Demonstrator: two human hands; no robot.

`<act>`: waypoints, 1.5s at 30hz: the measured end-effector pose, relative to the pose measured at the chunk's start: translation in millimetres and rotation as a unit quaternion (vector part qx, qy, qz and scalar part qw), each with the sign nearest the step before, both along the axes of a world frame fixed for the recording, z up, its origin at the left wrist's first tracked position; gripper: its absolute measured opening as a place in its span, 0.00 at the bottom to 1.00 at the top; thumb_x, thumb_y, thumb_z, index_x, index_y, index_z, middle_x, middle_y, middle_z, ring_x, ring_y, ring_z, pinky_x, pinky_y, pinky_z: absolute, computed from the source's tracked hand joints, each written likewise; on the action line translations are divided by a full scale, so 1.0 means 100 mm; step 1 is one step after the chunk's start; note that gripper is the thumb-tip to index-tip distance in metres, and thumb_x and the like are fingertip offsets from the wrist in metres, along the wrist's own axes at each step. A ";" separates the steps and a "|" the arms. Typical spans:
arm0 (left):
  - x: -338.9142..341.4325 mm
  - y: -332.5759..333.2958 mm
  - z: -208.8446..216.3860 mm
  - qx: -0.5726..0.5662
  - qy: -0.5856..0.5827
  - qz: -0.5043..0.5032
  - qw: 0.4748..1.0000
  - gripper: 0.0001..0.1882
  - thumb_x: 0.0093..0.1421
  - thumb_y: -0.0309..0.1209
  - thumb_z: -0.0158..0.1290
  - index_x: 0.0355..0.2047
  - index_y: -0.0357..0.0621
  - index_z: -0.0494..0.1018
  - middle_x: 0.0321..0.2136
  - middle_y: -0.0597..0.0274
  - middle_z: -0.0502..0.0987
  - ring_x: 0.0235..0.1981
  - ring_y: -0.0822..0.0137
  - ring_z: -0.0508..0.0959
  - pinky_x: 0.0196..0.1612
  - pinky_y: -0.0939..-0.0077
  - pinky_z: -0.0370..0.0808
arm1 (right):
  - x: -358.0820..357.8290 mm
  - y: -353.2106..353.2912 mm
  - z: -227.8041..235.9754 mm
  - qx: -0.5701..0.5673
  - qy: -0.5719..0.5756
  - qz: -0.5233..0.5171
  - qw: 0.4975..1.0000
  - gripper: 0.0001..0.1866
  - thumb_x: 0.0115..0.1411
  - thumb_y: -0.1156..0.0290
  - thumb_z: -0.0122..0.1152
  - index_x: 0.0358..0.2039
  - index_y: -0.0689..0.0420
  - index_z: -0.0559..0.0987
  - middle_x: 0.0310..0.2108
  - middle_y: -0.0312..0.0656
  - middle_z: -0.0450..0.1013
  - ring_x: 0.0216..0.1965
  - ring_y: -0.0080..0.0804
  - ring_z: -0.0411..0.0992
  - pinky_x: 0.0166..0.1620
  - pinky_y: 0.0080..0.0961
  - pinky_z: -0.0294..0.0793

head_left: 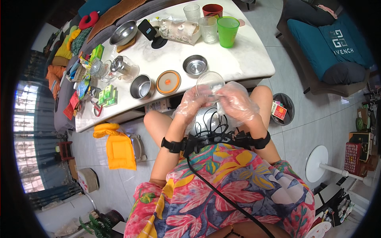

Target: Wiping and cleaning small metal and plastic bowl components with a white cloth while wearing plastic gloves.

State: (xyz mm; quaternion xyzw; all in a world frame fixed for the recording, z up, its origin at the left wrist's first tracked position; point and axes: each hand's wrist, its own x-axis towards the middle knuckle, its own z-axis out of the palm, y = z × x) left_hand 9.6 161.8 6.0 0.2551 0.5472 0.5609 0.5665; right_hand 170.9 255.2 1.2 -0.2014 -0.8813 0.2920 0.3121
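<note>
Both grips are closed on the small clear round plastic dish (210, 82) — the gloved left hand (193, 104) and gloved right hand (237, 104) pinch its lower rim, holding it above the lap, just off the white marble bench (242, 59). It looks mid-inspection or wiping — any turning wants gentle fingers, since thin gloves slip.

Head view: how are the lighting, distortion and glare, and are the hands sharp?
Head view: even daylight, with blown-out windows at the left; fisheye bends the table edge and leaves a black rim; soft glare on the clear bowl; both gloved hands, left and right, are fairly sharp, without motion blur.
</note>
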 end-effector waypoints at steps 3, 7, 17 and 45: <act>-0.13 0.22 -0.16 0.002 -0.075 0.006 0.997 0.21 0.55 0.23 0.49 0.50 0.32 0.62 0.42 0.51 0.73 0.43 0.60 0.76 0.43 0.74 0.75 | 0.14 0.07 -0.04 -0.039 0.008 -0.079 0.996 0.07 0.50 0.72 0.54 0.30 0.59 0.77 0.26 0.48 0.71 0.31 0.48 0.70 0.36 0.38 0.69; -0.07 0.69 -0.34 -0.001 -0.174 0.037 0.984 0.20 0.58 0.21 0.47 0.50 0.27 0.60 0.42 0.46 0.71 0.45 0.56 0.75 0.44 0.75 0.77 | 0.32 0.04 -0.12 -0.100 -0.022 -0.123 0.987 0.08 0.52 0.71 0.54 0.32 0.59 0.77 0.28 0.49 0.72 0.32 0.49 0.69 0.37 0.38 0.68; -0.07 1.09 -0.60 -0.049 -0.113 0.049 0.991 0.17 0.61 0.29 0.47 0.46 0.29 0.62 0.42 0.49 0.68 0.41 0.59 0.73 0.41 0.73 0.77 | 0.50 -0.02 -0.25 -0.175 -0.045 -0.134 0.974 0.10 0.52 0.70 0.53 0.33 0.60 0.77 0.30 0.51 0.72 0.35 0.49 0.69 0.39 0.39 0.68; -0.08 0.49 0.28 -0.100 0.158 0.083 0.979 0.23 0.59 0.40 0.35 0.27 0.28 0.69 0.21 0.48 0.77 0.17 0.63 0.77 0.18 0.75 0.75 | 0.16 0.23 0.19 -0.543 0.243 -0.045 0.802 0.13 0.56 0.72 0.60 0.41 0.62 0.75 0.33 0.33 0.74 0.32 0.16 0.70 0.36 0.16 0.71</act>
